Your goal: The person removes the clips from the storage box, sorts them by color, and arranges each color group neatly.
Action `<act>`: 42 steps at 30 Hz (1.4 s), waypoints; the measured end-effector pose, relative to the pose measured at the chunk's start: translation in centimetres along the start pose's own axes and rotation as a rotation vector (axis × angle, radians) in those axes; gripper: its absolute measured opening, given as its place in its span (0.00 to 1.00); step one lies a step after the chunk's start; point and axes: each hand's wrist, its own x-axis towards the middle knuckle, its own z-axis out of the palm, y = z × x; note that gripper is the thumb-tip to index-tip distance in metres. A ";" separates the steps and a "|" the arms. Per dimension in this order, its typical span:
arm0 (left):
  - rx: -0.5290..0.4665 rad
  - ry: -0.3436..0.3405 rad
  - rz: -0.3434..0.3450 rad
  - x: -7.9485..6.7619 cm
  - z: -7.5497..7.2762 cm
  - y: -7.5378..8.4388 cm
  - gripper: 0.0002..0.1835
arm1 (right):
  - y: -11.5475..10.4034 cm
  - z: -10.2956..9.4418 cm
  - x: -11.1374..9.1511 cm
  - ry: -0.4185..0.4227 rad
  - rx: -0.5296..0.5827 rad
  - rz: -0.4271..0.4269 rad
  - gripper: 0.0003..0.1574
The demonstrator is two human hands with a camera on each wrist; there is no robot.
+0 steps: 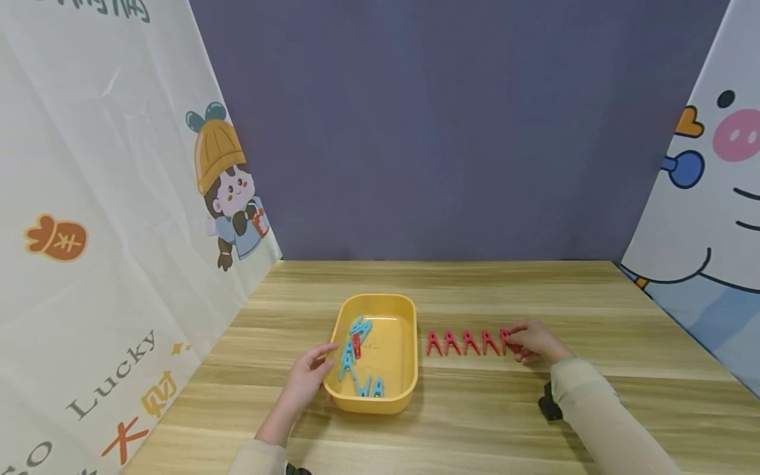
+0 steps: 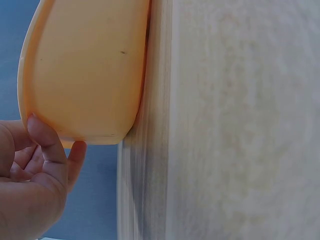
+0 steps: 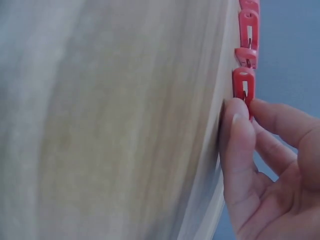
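A yellow plastic bin (image 1: 392, 406) stands on the table, holding several blue clothespins (image 1: 348, 355) and a red clothespin (image 1: 356, 346). My left hand (image 1: 309, 374) grips the bin's left rim; in the left wrist view its fingers (image 2: 47, 140) bend at the bin's edge. To the right of the bin, several red clothespins (image 1: 469, 342) form a straight row, evenly spaced, their legs towards me. With thumb and fingertips, my right hand (image 1: 534, 342) pinches the rightmost red clothespin (image 3: 243, 82), partly hidden by the fingers in the head view.
The wood-grain table (image 1: 451, 429) runs back to a dark blue-grey panel (image 1: 451, 132). Printed white sheets flank it, one on the left (image 1: 119, 198) and one on the right (image 1: 700, 231). A black wrist strap (image 1: 549, 402) shows beneath the right sleeve.
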 end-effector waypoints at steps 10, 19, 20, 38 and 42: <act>-0.008 -0.001 0.000 0.1 0.0 0.0 0.17 | -0.2 0.0 -0.1 0.004 -0.005 0.007 0.23; -0.009 0.001 0.002 0.2 0.0 -0.2 0.17 | 0.2 0.0 0.2 0.016 -0.015 0.020 0.22; -0.009 0.003 -0.001 0.1 0.0 -0.1 0.17 | 0.2 0.0 0.2 0.016 -0.015 0.021 0.22; -0.013 0.001 -0.001 0.2 0.0 -0.2 0.17 | -0.8 -0.9 -0.3 -0.002 -0.051 -0.028 0.24; -0.016 -0.001 -0.004 0.2 0.0 -0.1 0.17 | -1.4 -1.1 -0.4 -0.010 -0.070 -0.073 0.25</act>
